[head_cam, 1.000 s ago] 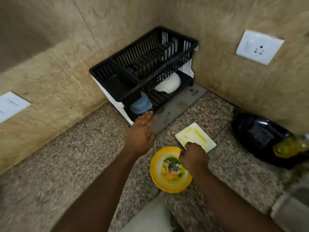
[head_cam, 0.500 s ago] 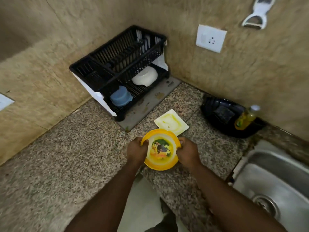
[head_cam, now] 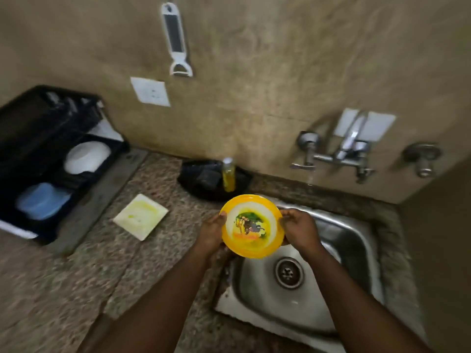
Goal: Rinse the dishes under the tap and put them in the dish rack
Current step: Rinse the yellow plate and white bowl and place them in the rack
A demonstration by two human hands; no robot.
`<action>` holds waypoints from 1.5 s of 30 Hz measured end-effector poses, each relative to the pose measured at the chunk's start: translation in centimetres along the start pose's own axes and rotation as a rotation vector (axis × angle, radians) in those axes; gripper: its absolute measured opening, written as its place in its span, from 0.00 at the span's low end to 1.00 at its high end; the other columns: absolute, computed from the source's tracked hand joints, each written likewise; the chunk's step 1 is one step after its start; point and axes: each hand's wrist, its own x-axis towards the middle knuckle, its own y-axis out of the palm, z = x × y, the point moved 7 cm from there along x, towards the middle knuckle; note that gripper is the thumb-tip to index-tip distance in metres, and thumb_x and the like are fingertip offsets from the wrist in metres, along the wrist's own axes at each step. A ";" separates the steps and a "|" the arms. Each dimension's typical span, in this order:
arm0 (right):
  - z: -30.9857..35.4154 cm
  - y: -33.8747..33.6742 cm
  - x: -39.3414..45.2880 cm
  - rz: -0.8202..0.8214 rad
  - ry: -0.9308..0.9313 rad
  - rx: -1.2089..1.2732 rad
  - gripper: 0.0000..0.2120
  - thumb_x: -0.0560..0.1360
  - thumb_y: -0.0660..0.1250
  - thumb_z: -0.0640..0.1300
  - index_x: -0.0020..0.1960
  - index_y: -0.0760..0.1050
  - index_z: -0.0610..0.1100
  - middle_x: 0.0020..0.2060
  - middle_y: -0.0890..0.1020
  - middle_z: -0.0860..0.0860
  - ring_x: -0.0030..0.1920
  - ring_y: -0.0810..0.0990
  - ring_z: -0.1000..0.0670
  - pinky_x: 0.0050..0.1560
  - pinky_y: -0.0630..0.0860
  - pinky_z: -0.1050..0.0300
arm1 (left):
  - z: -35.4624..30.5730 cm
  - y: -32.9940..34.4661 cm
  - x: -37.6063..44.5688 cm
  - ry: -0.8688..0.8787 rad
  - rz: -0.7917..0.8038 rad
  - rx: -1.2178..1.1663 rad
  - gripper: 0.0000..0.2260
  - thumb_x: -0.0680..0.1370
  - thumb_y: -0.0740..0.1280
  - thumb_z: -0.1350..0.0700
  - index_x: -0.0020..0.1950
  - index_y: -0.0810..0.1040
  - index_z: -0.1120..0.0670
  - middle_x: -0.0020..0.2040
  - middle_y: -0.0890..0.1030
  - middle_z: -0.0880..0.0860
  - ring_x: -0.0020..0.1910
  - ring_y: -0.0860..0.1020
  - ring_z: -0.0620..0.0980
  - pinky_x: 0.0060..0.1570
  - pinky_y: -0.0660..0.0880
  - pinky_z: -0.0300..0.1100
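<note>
Both hands hold a round yellow plate (head_cam: 252,226) with a cartoon picture, above the left edge of the steel sink (head_cam: 339,289). My left hand (head_cam: 211,233) grips its left rim and my right hand (head_cam: 299,229) its right rim. The wall tap (head_cam: 341,154) is behind and to the right of the plate. A square white plate (head_cam: 140,216) smeared with yellow lies on the counter. The black dish rack (head_cam: 38,138) at far left holds a white bowl (head_cam: 86,157) and a blue container (head_cam: 42,201) on its lower tier.
A black pan (head_cam: 204,179) with a bottle of yellow liquid (head_cam: 228,174) in front of it sits against the wall behind the plate. A white peeler (head_cam: 175,39) hangs on the wall above a socket (head_cam: 150,91). The granite counter (head_cam: 76,276) runs left of the sink.
The yellow plate was lifted off the counter with both hands and carried right, over the sink's edge. The view swung right, bringing the sink and tap into sight.
</note>
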 end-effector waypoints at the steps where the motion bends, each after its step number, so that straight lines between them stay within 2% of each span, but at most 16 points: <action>1: -0.3 -1.9 0.1 -0.032 0.022 0.001 0.11 0.75 0.65 0.35 0.47 0.84 0.47 0.37 0.86 0.44 0.37 0.86 0.40 0.35 0.84 0.37 | -0.1 1.8 0.1 0.011 -0.001 0.005 0.16 0.84 0.64 0.47 0.56 0.83 0.58 0.48 0.85 0.67 0.32 0.81 0.54 0.28 0.75 0.40; 4: -1.3 -7.7 1.5 -0.218 0.054 -0.019 0.07 0.75 0.69 0.39 0.51 0.84 0.46 0.44 0.87 0.42 0.44 0.86 0.38 0.46 0.84 0.40 | -0.9 7.0 -0.3 0.026 0.006 -0.052 0.11 0.85 0.63 0.51 0.55 0.82 0.55 0.36 0.83 0.58 0.25 0.79 0.51 0.21 0.72 0.38; 6: -1.1 -11.9 2.6 -0.411 0.026 -0.107 0.15 0.74 0.73 0.48 0.59 0.81 0.43 0.51 0.86 0.42 0.54 0.84 0.40 0.56 0.80 0.46 | -1.1 9.9 -0.3 0.024 0.025 -0.048 0.10 0.86 0.62 0.49 0.55 0.81 0.50 0.39 0.84 0.56 0.27 0.78 0.53 0.22 0.72 0.38; 9: 0.9 -16.8 3.3 -0.630 -0.054 -0.163 0.27 0.72 0.73 0.60 0.60 0.75 0.40 0.49 0.85 0.40 0.52 0.83 0.38 0.50 0.77 0.49 | -1.7 12.9 -0.1 0.032 0.015 -0.050 0.11 0.86 0.61 0.48 0.55 0.80 0.52 0.39 0.82 0.61 0.25 0.76 0.55 0.23 0.71 0.39; 11: 2.3 -18.9 4.0 -0.677 -0.079 -0.220 0.31 0.72 0.71 0.64 0.61 0.74 0.39 0.49 0.85 0.38 0.52 0.83 0.37 0.47 0.77 0.50 | -2.0 14.6 -0.1 0.041 0.026 -0.028 0.14 0.86 0.61 0.47 0.58 0.80 0.55 0.40 0.81 0.64 0.25 0.75 0.56 0.24 0.72 0.41; 17: 3.4 -20.4 6.9 -0.601 -0.176 -0.268 0.24 0.79 0.63 0.62 0.49 0.80 0.41 0.45 0.85 0.40 0.49 0.82 0.36 0.46 0.75 0.49 | -2.8 17.2 -0.1 0.087 0.039 0.033 0.15 0.85 0.62 0.44 0.58 0.82 0.53 0.48 0.83 0.68 0.33 0.79 0.60 0.29 0.76 0.46; 20: 1.4 -19.8 7.7 -0.499 -0.057 0.178 0.21 0.78 0.63 0.61 0.43 0.80 0.44 0.41 0.87 0.44 0.42 0.84 0.42 0.46 0.81 0.47 | -3.3 17.6 -0.2 0.123 0.017 0.065 0.15 0.85 0.61 0.44 0.53 0.82 0.52 0.46 0.82 0.68 0.34 0.79 0.62 0.31 0.76 0.49; 23: 0.4 -18.2 7.4 -0.349 0.046 0.496 0.17 0.80 0.64 0.59 0.45 0.77 0.46 0.40 0.85 0.40 0.36 0.83 0.42 0.35 0.81 0.46 | -3.6 17.2 -0.5 0.174 -0.021 0.093 0.16 0.85 0.61 0.45 0.51 0.82 0.54 0.39 0.79 0.66 0.31 0.77 0.60 0.29 0.73 0.46; 27: -1.0 -15.9 6.0 -0.189 0.101 0.346 0.12 0.79 0.67 0.56 0.47 0.79 0.47 0.40 0.83 0.44 0.37 0.82 0.45 0.33 0.80 0.53 | -4.4 15.3 -0.6 0.250 -0.143 0.100 0.17 0.82 0.64 0.46 0.41 0.83 0.55 0.37 0.82 0.59 0.38 0.79 0.56 0.42 0.76 0.54; 31: -2.6 -12.8 5.7 -0.071 0.107 0.288 0.15 0.79 0.68 0.54 0.49 0.81 0.42 0.40 0.83 0.44 0.39 0.82 0.46 0.36 0.82 0.49 | -5.0 14.0 -1.0 0.278 -0.190 0.102 0.17 0.82 0.66 0.51 0.34 0.84 0.49 0.31 0.81 0.48 0.38 0.78 0.54 0.44 0.74 0.50; 33: -2.5 -12.2 5.8 -0.088 0.097 0.304 0.15 0.79 0.68 0.55 0.48 0.81 0.42 0.39 0.82 0.42 0.39 0.82 0.46 0.38 0.82 0.46 | -5.4 13.4 -1.1 0.288 -0.223 0.150 0.18 0.80 0.67 0.47 0.31 0.82 0.48 0.29 0.78 0.49 0.37 0.78 0.55 0.41 0.73 0.51; 36: -1.4 -10.8 6.0 -0.018 0.049 0.291 0.11 0.80 0.68 0.50 0.51 0.83 0.44 0.39 0.84 0.46 0.39 0.82 0.48 0.37 0.79 0.55 | -6.3 12.9 -1.7 0.313 -0.246 0.220 0.20 0.79 0.66 0.46 0.28 0.78 0.52 0.28 0.76 0.54 0.33 0.77 0.59 0.36 0.73 0.54; 38: -0.6 -10.0 6.1 -0.001 -0.012 0.242 0.08 0.79 0.70 0.45 0.54 0.84 0.43 0.44 0.86 0.47 0.42 0.81 0.51 0.43 0.78 0.57 | -7.0 12.8 -2.3 0.336 -0.264 0.273 0.21 0.81 0.66 0.47 0.29 0.77 0.54 0.28 0.76 0.55 0.33 0.79 0.64 0.37 0.76 0.56; 40: -0.5 -9.4 6.4 -0.039 -0.023 0.208 0.09 0.77 0.73 0.48 0.49 0.85 0.42 0.45 0.87 0.45 0.43 0.80 0.52 0.46 0.79 0.54 | -7.7 12.9 -3.0 0.376 -0.263 0.313 0.21 0.81 0.66 0.48 0.29 0.76 0.55 0.27 0.76 0.54 0.35 0.80 0.66 0.38 0.77 0.57; 43: -1.0 -8.6 6.7 -0.071 0.032 0.197 0.13 0.75 0.75 0.53 0.42 0.84 0.43 0.41 0.87 0.44 0.38 0.80 0.50 0.46 0.81 0.48 | -8.1 13.0 -3.5 0.415 -0.272 0.322 0.22 0.81 0.67 0.48 0.28 0.76 0.53 0.26 0.74 0.53 0.32 0.77 0.61 0.37 0.75 0.54; 45: -1.2 -8.1 6.4 -0.031 0.020 0.212 0.09 0.78 0.72 0.47 0.47 0.85 0.42 0.42 0.87 0.45 0.42 0.82 0.48 0.49 0.82 0.45 | -8.3 12.4 -3.5 0.420 -0.315 0.309 0.20 0.80 0.67 0.45 0.28 0.78 0.49 0.29 0.75 0.53 0.33 0.75 0.57 0.38 0.73 0.52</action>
